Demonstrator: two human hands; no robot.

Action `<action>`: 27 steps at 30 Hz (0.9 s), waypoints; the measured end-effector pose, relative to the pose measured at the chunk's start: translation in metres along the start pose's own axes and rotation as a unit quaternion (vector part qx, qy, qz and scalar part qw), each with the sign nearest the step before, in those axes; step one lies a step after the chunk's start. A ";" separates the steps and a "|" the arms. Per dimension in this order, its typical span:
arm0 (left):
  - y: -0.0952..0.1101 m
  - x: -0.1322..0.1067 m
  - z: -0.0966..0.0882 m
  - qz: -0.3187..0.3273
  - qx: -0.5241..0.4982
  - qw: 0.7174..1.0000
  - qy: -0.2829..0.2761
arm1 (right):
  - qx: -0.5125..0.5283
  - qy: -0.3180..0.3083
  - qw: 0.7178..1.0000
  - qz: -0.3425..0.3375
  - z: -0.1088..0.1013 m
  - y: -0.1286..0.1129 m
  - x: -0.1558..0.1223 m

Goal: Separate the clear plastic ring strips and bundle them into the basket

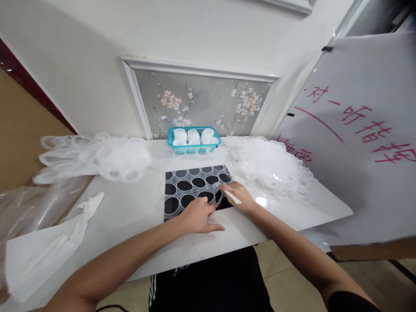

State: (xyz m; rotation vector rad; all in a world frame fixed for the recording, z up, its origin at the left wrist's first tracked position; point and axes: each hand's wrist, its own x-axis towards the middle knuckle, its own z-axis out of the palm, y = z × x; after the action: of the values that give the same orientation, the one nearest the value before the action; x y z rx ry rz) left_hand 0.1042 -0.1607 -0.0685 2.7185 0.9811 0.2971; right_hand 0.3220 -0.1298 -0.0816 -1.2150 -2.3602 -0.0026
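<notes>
A black mat (188, 184) printed with oval outlines lies on the white table (130, 208) in front of me. My left hand (198, 214) rests at the mat's near edge, fingers curled and pressing down on it. My right hand (235, 194) is at the mat's right near corner, its fingers pinched on a clear plastic ring (217, 190) and a thin white strip. Whether the ring is lifted off the mat or lying on it I cannot tell.
A teal basket (194, 145) with three white stacks stands behind the mat. Heaps of clear plastic rings lie at the left (97, 158) and right (269, 167). White paper (48, 251) lies near left. A board with red writing (357, 138) leans at right.
</notes>
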 end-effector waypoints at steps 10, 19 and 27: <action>-0.006 -0.001 0.008 0.089 0.050 0.993 0.066 | 0.173 0.173 0.938 0.247 -0.014 0.004 -0.034; 0.011 0.030 0.016 0.114 0.116 0.985 0.049 | 0.275 0.059 0.931 0.234 -0.004 0.004 -0.049; 0.011 0.038 0.022 0.119 0.098 0.988 0.023 | 0.269 0.032 0.934 0.232 -0.004 0.007 -0.050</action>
State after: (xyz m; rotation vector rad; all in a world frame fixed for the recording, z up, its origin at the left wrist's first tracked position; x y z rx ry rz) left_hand 0.1453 -0.1477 -0.0823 3.0269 0.7305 0.3204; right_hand 0.3538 -0.1646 -0.1001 -1.4112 -1.7823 0.7001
